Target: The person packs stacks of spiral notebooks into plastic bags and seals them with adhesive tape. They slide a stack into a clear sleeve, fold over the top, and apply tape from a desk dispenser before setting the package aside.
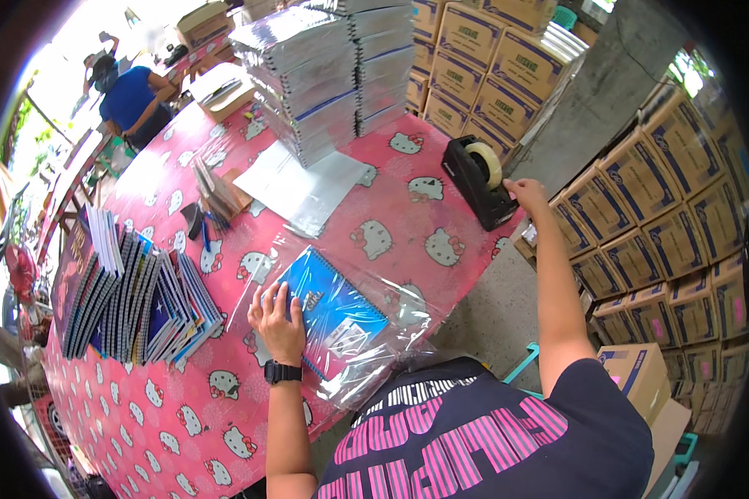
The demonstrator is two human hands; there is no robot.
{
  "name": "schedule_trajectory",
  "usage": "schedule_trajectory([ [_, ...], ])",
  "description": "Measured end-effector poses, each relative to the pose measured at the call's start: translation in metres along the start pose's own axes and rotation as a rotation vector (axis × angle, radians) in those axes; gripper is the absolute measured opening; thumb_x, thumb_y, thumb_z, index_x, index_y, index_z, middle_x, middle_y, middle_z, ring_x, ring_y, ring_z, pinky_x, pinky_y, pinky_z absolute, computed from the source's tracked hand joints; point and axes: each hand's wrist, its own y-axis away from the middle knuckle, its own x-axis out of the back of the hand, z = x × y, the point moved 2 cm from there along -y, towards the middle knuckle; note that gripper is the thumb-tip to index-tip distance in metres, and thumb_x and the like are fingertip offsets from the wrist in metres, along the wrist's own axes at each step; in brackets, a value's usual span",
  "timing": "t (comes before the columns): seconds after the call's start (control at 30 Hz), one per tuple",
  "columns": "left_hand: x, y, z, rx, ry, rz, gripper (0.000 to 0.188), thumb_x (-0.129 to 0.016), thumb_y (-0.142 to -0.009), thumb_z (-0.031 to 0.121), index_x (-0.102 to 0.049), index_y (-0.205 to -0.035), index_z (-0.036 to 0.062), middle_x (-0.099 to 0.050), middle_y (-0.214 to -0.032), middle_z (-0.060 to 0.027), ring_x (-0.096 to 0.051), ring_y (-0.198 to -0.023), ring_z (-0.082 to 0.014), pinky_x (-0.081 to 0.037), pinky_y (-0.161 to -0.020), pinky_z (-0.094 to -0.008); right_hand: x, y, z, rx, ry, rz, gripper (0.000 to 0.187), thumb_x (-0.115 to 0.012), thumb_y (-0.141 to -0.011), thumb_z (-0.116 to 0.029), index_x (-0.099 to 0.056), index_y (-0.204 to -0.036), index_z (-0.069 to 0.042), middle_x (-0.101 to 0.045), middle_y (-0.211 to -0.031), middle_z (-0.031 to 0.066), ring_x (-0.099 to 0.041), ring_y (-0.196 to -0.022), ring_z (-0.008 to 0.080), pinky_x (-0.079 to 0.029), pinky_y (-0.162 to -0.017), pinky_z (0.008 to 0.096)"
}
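A blue spiral notebook [329, 308] with a white label lies on a sheet of clear plastic wrap [404, 312] near the table's front edge. My left hand [277, 327] rests on the notebook's left side and the film, fingers spread. At the right edge of the table stands a black tape dispenser [472, 179] with a pale roll of tape [484, 164]. My right hand [528, 195] reaches out to the dispenser's cutting end. Its fingers are pinched together at the tape, though the strip itself is too small to make out.
Left of the notebook lie rows of spiral notebooks [141, 295]. Scissors [206, 233] and a small brown holder [223, 187] sit behind. Tall wrapped notebook stacks [324, 79] stand beyond white paper [295, 187]. Cartons [641, 170] are piled at right. Another person [133, 96] is at far left.
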Motion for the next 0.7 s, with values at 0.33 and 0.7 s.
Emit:
schedule_trajectory([
  [0.33, 0.001, 0.005, -0.002, 0.038, -0.004, -0.005, 0.032, -0.058, -0.085, 0.024, -0.062, -0.114, 0.0117, -0.054, -0.122, -0.0044, -0.035, -0.128, -0.0275, -0.021, -0.103, -0.0484, 0.027, 0.067, 0.038, 0.085, -0.433, -0.063, 0.018, -0.067, -0.080, -0.019, -0.064, -0.083, -0.001, -0.054, -0.065, 0.0005, -0.047, -0.054, 0.0089, -0.036, -0.049, 0.0242],
  [0.7, 0.002, 0.004, -0.005, 0.061, 0.010, 0.062, 0.030, -0.060, -0.082, 0.026, -0.065, -0.110, 0.0164, -0.058, -0.115, -0.0024, -0.042, -0.123, -0.0249, -0.025, -0.101, -0.0429, -0.159, 0.174, -0.209, 0.256, -0.632, -1.031, 0.017, -0.064, -0.084, -0.022, -0.064, -0.083, -0.005, -0.054, -0.062, -0.0016, -0.043, -0.048, 0.0052, -0.032, -0.042, 0.0216],
])
